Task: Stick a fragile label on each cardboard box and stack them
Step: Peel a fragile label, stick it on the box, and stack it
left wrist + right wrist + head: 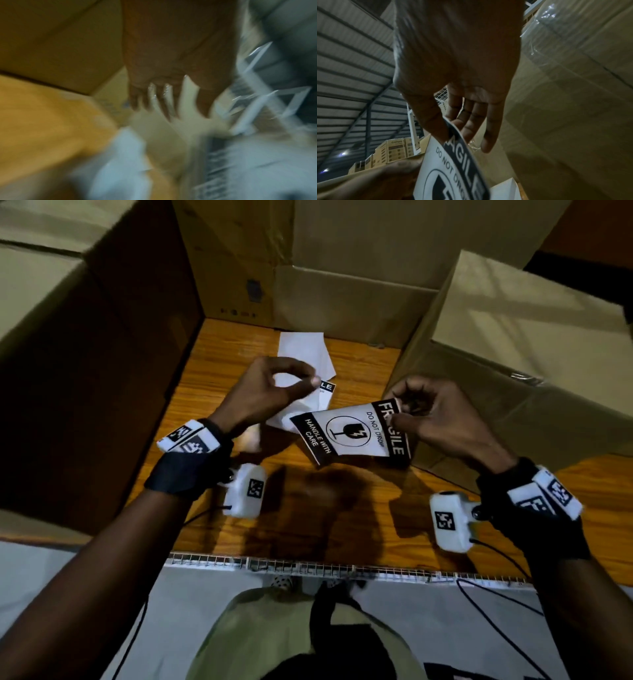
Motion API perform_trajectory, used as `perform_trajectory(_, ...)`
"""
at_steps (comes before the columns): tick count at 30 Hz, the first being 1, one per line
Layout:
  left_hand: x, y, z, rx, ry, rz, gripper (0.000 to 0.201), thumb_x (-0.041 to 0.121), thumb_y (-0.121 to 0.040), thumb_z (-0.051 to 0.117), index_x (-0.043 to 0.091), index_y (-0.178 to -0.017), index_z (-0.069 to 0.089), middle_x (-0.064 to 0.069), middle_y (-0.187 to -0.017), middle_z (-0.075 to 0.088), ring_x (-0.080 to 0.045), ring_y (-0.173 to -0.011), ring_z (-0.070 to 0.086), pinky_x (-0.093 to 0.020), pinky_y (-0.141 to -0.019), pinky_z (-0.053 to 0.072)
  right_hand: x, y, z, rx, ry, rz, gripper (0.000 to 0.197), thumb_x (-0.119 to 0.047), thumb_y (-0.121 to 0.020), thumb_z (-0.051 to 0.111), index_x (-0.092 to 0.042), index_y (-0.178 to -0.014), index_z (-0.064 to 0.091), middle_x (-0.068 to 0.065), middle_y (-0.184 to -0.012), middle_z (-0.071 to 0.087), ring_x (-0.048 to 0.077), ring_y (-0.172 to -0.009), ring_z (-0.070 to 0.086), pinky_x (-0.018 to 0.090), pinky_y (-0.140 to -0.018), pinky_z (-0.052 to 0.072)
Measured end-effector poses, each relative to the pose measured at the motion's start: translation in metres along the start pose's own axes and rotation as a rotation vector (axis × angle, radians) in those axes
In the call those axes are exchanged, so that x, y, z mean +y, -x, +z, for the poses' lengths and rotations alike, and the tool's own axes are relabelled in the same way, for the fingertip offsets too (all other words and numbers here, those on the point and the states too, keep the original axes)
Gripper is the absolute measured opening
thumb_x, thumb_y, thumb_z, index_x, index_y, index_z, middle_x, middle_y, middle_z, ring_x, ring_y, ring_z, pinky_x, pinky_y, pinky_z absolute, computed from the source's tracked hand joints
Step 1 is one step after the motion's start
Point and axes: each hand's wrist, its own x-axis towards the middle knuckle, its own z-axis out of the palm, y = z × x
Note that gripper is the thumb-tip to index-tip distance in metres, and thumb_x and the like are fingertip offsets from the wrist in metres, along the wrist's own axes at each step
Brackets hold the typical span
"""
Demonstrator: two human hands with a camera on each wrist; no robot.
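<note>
We see boxes [520, 313] ringing the table [342, 508], the nearest just beyond our right hand [442, 419]. That hand pinches the label [346, 433] by its black edge, held above the table. Our left hand [270, 392], just left of it, pinches white backing paper [305, 350].

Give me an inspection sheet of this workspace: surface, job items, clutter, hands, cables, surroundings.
Surface: wooden table, bare in front.
Job's things: fragile label held above the table; cardboard box at right, no label seen on its visible faces.
Clutter: white backing papers lie loose on the table.
Hands: right hand pinches the label's edge; left hand has thumb and forefinger pinched, contents unclear.
Cables: black cable trails from the right wrist.
Surroundings: more boxes behind and left.
</note>
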Motion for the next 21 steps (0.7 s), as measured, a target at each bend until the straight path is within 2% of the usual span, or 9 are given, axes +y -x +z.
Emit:
perform_trajectory(3, 0.039, 0.009, 0.003, -0.224, -0.029, 0.122, 0.023, 0.036, -0.084, 0.075, 0.017, -0.096, 0.077, 0.011, -0.103, 0.075, 0.003, -0.102, 0.064, -0.024, -0.089, 0.046, -0.005, -0.002, -0.005, -0.029, 0.044, 0.004, 0.037, 0.009, -0.082, 0.067, -0.027, -0.086, 0.065, 0.003, -0.084, 0.065, 0.009, -0.077, 0.056, 0.026, -0.075, 0.049)
perform_trajectory(6, 0.052, 0.006, 0.008, -0.299, -0.124, 0.194, 0.017, 0.031, -0.081, 0.079, 0.017, -0.090, 0.079, 0.009, -0.094, 0.076, -0.005, -0.098, 0.067, -0.022, -0.081, 0.050, -0.014, 0.004, -0.010, -0.009, 0.022, -0.001, 0.032, 0.010, -0.083, 0.068, -0.022, -0.087, 0.066, 0.005, -0.086, 0.067, 0.004, -0.073, 0.057, 0.019, -0.072, 0.050)
perform_trajectory(9, 0.059, 0.007, 0.014, -0.331, -0.191, 0.215, 0.010, 0.028, -0.081, 0.080, 0.020, -0.086, 0.079, 0.010, -0.088, 0.076, -0.006, -0.092, 0.068, -0.024, -0.077, 0.051, -0.019, 0.014, -0.016, 0.024, -0.043, 0.003, 0.032, 0.012, -0.082, 0.070, -0.019, -0.088, 0.067, 0.002, -0.084, 0.067, -0.001, -0.068, 0.057, 0.013, -0.066, 0.051)
perform_trajectory(11, 0.066, 0.010, 0.018, -0.311, -0.216, 0.202, 0.007, 0.029, -0.082, 0.080, 0.023, -0.084, 0.079, 0.012, -0.086, 0.075, -0.003, -0.088, 0.067, -0.025, -0.074, 0.053, -0.021, 0.022, -0.023, 0.020, -0.032, 0.000, 0.027, 0.009, -0.082, 0.071, -0.015, -0.094, 0.069, 0.005, -0.089, 0.070, 0.005, -0.073, 0.062, 0.019, -0.069, 0.055)
perform_trajectory(13, 0.077, 0.013, 0.022, -0.257, -0.206, 0.194, 0.008, 0.029, -0.082, 0.079, 0.022, -0.083, 0.078, 0.011, -0.084, 0.075, 0.001, -0.083, 0.066, -0.021, -0.070, 0.050, -0.021, 0.029, -0.033, 0.045, -0.029, -0.010, 0.029, 0.004, -0.082, 0.074, -0.012, -0.107, 0.070, 0.006, -0.105, 0.071, 0.010, -0.090, 0.067, 0.026, -0.082, 0.058)
perform_trajectory(15, 0.089, 0.017, 0.023, -0.187, -0.122, 0.170, 0.008, 0.026, -0.082, 0.079, 0.018, -0.081, 0.077, 0.007, -0.080, 0.075, 0.001, -0.074, 0.067, -0.015, -0.063, 0.047, -0.020, 0.038, -0.047, 0.154, -0.069, -0.043, 0.050, -0.001, -0.081, 0.078, -0.015, -0.126, 0.063, 0.003, -0.125, 0.062, 0.009, -0.112, 0.063, 0.029, -0.096, 0.055)
perform_trajectory(16, 0.095, 0.018, 0.023, -0.140, -0.080, 0.151, 0.008, 0.025, -0.082, 0.079, 0.018, -0.079, 0.076, 0.005, -0.079, 0.075, 0.000, -0.071, 0.067, -0.015, -0.062, 0.047, -0.019, 0.043, -0.056, 0.249, -0.076, -0.063, 0.062, -0.004, -0.080, 0.080, -0.019, -0.135, 0.056, -0.001, -0.132, 0.056, 0.006, -0.119, 0.058, 0.027, -0.097, 0.053)
perform_trajectory(19, 0.117, 0.021, 0.029, 0.023, 0.075, 0.067, 0.009, 0.027, -0.078, 0.080, 0.019, -0.078, 0.076, 0.003, -0.081, 0.076, -0.007, -0.075, 0.071, -0.024, -0.071, 0.053, -0.019, 0.061, -0.080, 0.456, -0.140, -0.051, 0.069, -0.018, -0.080, 0.082, -0.027, -0.141, 0.051, -0.008, -0.134, 0.054, 0.000, -0.119, 0.056, 0.014, -0.089, 0.051)
perform_trajectory(21, 0.136, 0.023, 0.039, 0.037, 0.216, 0.027, 0.017, 0.026, -0.075, 0.080, 0.011, -0.083, 0.076, -0.003, -0.086, 0.077, -0.019, -0.085, 0.073, -0.033, -0.082, 0.055, -0.017, 0.072, -0.090, 0.456, -0.250, -0.009, 0.058, -0.026, -0.077, 0.081, -0.025, -0.131, 0.060, -0.006, -0.123, 0.065, 0.006, -0.110, 0.063, 0.019, -0.085, 0.054)
